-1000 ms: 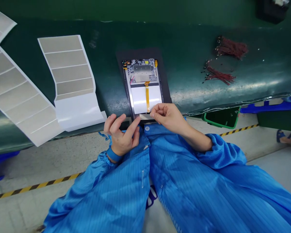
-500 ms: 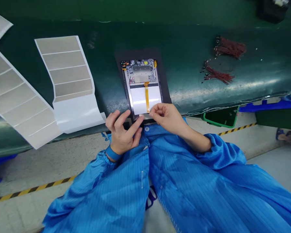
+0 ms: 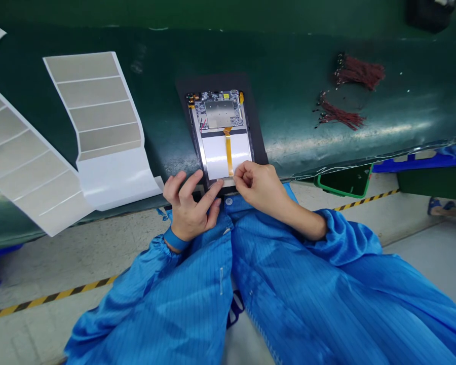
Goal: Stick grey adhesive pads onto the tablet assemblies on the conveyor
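On the green bench [image 3: 296, 124], near edge: opened tablet [image 3: 216, 163], circuit board [image 3: 219, 114] exposed. Pale strip [image 3: 227, 183] along its lower border looks placed, pressing apparently unfinished. Left hand [image 3: 191, 210] splayed, index on strip, grasping nothing; right hand [image 3: 259, 186] bunched at ribbon cable's [image 3: 228, 154] lower end, hold unclear.

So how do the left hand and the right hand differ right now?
The left hand has its fingers spread; the right hand is curled, thumb and forefinger together. The left hand's forefinger is at the left part of the pale strip; the right hand appears to pinch its right end. A blue band circles the left wrist only. Both work at the opened device's near edge.
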A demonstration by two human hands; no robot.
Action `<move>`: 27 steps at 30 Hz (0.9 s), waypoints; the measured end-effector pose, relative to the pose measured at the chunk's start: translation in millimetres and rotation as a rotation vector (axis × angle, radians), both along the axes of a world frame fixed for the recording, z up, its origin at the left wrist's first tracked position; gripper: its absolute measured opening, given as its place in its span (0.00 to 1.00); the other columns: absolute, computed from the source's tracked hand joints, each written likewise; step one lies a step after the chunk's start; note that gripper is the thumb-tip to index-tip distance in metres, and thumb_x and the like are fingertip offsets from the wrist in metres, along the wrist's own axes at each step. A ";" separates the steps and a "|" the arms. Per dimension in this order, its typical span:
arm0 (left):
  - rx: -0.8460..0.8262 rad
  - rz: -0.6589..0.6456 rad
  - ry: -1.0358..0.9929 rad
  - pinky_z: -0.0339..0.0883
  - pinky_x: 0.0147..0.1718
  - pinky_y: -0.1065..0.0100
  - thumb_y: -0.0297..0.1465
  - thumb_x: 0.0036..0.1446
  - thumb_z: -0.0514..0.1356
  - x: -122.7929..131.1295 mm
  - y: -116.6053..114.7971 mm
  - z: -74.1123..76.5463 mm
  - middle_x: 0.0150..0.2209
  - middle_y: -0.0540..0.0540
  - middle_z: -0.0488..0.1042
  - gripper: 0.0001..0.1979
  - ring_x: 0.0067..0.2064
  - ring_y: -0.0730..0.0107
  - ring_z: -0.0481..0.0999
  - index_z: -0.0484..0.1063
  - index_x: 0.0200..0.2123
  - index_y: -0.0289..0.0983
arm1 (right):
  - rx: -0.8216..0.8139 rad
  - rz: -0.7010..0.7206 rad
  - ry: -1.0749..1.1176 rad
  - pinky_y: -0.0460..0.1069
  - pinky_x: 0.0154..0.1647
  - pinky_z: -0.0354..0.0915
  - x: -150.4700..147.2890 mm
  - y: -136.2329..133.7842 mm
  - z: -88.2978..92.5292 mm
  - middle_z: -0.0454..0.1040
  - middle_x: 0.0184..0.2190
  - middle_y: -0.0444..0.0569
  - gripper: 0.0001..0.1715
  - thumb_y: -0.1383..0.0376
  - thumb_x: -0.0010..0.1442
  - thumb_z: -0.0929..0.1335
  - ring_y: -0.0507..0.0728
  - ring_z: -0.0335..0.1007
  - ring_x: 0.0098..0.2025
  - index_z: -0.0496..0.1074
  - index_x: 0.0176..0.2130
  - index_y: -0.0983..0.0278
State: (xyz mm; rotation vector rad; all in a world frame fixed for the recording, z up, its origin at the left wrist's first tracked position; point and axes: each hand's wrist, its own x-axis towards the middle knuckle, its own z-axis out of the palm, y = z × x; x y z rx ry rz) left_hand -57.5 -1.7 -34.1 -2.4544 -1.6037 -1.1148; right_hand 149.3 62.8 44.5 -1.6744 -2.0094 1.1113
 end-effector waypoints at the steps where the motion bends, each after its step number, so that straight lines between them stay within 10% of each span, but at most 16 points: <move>1: 0.003 -0.003 -0.001 0.61 0.65 0.38 0.37 0.58 0.67 0.0 0.2 0.4 0.66 0.39 0.63 0.29 0.67 0.40 0.58 0.74 0.64 0.51 | 0.003 0.006 -0.009 0.48 0.31 0.55 0.1 0.4 -0.4 0.69 0.21 0.40 0.08 0.70 0.61 0.67 0.50 0.61 0.24 0.66 0.30 0.61; 17: -0.032 -0.067 0.010 0.51 0.70 0.36 0.39 0.60 0.68 -3.6 2.8 6.9 0.74 0.40 0.54 0.31 0.73 0.37 0.51 0.72 0.67 0.50 | 0.018 0.112 -0.421 0.49 0.33 0.49 0.5 4.7 9.1 0.76 0.28 0.46 0.08 0.62 0.69 0.66 0.56 0.69 0.29 0.70 0.45 0.64; 27: -0.228 -0.216 0.167 0.35 0.74 0.36 0.50 0.67 0.61 15.8 26.7 18.6 0.76 0.49 0.57 0.31 0.78 0.39 0.48 0.64 0.71 0.59 | 0.028 0.158 -0.257 0.49 0.33 0.49 22.5 15.6 1.5 0.78 0.33 0.49 0.10 0.66 0.69 0.61 0.55 0.67 0.29 0.69 0.46 0.64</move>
